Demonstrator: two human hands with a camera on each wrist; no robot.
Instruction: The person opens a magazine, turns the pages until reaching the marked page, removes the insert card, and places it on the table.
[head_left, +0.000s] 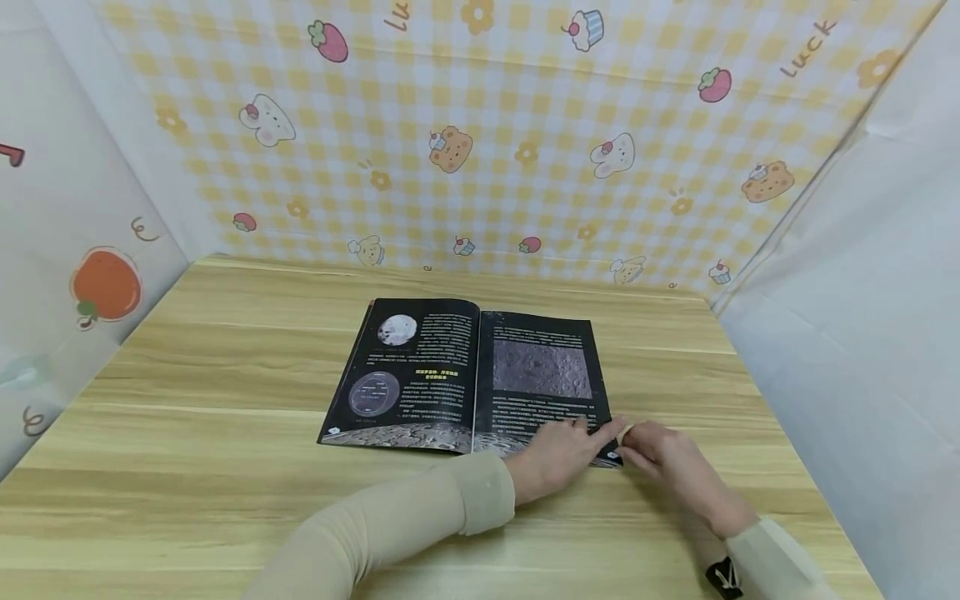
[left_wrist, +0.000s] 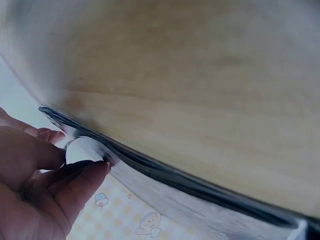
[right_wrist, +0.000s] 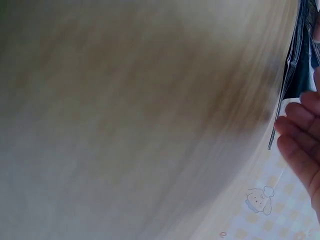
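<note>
An open magazine (head_left: 540, 367) with black pages and moon pictures lies on the wooden table. My left hand (head_left: 551, 462) reaches across its lower right page, index finger stretched toward the outer corner and touching the page there. At that corner, my right hand (head_left: 671, 462) pinches the page edge between thumb and fingers. In the left wrist view, fingers (left_wrist: 82, 187) grip a curled, pale page corner (left_wrist: 85, 150) beside the dark page stack. In the right wrist view, fingers (right_wrist: 297, 142) lie close to the magazine's edge (right_wrist: 295, 65); the rest is cut off.
The wooden table (head_left: 187, 467) extends around the magazine. A yellow checked cloth (head_left: 480, 200) with cartoon prints hangs behind it, and pale cloth walls (head_left: 862, 333) stand on both sides. A black tag (head_left: 724, 577) with a white mark is at the right sleeve.
</note>
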